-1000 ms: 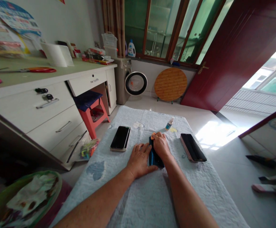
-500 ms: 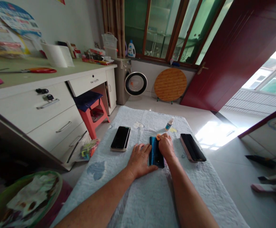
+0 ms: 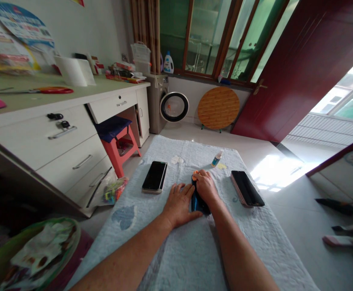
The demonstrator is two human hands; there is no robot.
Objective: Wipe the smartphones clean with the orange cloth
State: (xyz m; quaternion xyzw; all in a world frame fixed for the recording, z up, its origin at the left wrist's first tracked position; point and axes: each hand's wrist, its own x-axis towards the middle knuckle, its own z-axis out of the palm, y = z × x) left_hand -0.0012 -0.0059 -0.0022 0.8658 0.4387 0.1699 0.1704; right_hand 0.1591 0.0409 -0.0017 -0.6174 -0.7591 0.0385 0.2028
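A blue smartphone point(image 3: 196, 202) lies on the cloth-covered table point(image 3: 182, 250), partly hidden by both hands. Flat against its left side rests my left hand point(image 3: 178, 204), fingers stretched out and thumb along the near edge. My right hand point(image 3: 206, 186) is closed on a small orange cloth point(image 3: 195, 175), pressed to the phone's far end. To the left lies another phone point(image 3: 154, 177), dark face up with a light edge. On the right side is a phone with a pinkish edge point(image 3: 246, 188). A small spray bottle point(image 3: 216, 158) stands beyond my right hand.
Left of the table are a desk with drawers point(image 3: 73, 133), a red stool point(image 3: 120, 141) and a bin point(image 3: 79, 242) with used tissues. Farther back stand a washing machine point(image 3: 157, 97) with its door open and a round wooden tabletop point(image 3: 218, 108). A red door point(image 3: 273, 68) is at right.
My right hand has slid left across the phone's far end with the orange cloth, covering more of the phone. My left hand stays in place.
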